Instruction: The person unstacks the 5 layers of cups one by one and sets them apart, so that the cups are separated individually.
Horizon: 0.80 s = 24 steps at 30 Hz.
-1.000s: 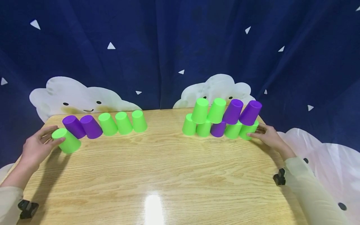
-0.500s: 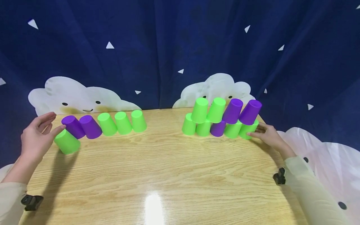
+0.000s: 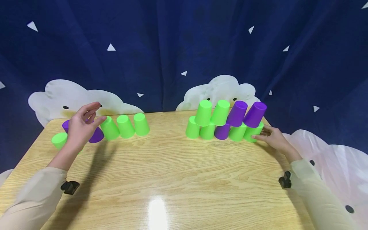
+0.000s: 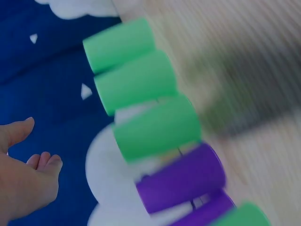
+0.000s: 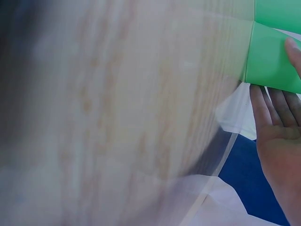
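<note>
My left hand (image 3: 81, 129) is raised over the left row of upturned cups, thumb and fingers apart, holding nothing. It partly hides two purple cups, one of them this purple cup (image 3: 96, 136), and a green cup (image 3: 58, 140) in front of them. Its thumb appears near the top of another green cup (image 3: 110, 129); the left wrist view shows a gap between the hand (image 4: 28, 181) and the cups. At the right, my right hand (image 3: 274, 140) holds the end green cup (image 3: 250, 134) of a lower row, thumb in front, fingers at its far side.
On that lower row stands an upper row of two green cups, such as this green cup (image 3: 204, 113), and two purple cups, such as this purple cup (image 3: 255, 115). Two more green cups end the left row, the last being this green cup (image 3: 141, 124). A dark blue curtain (image 3: 172, 57) hangs behind the table (image 3: 184, 179).
My left hand has let go of the front-left green cup, lifted, and moved right over the purple cups. My right hand keeps its place at the end cup.
</note>
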Available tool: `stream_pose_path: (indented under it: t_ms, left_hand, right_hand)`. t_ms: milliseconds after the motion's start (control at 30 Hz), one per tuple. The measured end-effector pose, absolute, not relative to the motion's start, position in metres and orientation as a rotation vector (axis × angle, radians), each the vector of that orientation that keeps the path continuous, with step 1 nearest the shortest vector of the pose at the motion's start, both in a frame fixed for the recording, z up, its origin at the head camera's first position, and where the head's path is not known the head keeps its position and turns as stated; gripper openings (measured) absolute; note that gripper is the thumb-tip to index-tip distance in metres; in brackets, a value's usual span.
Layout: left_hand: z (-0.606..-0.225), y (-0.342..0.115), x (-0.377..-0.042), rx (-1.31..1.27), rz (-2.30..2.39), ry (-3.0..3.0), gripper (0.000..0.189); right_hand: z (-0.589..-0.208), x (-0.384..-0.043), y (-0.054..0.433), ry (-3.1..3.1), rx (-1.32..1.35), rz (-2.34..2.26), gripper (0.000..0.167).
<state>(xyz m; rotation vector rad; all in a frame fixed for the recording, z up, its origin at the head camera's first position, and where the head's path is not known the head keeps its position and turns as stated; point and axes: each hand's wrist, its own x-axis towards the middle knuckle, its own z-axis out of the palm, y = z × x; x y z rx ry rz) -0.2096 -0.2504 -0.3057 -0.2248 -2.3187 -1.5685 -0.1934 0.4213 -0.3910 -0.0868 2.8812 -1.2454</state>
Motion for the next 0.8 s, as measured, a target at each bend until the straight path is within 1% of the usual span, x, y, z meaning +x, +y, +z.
stream_pose_path:
  t_ms: [367, 800]
  left_hand:
    - [-0.297, -0.169, -0.227, -0.484, -1.778, -2.242, 0.052]
    - [-0.299, -0.063, -0.242, -0.727, -1.823, -2.254, 0.049]
  right_hand:
    - [-0.392, -0.193, 0.421, 2.893, -0.089, -1.242, 0.071]
    - [-0.390, -0.193, 0.420, 2.886, -0.082, -1.257, 0.070]
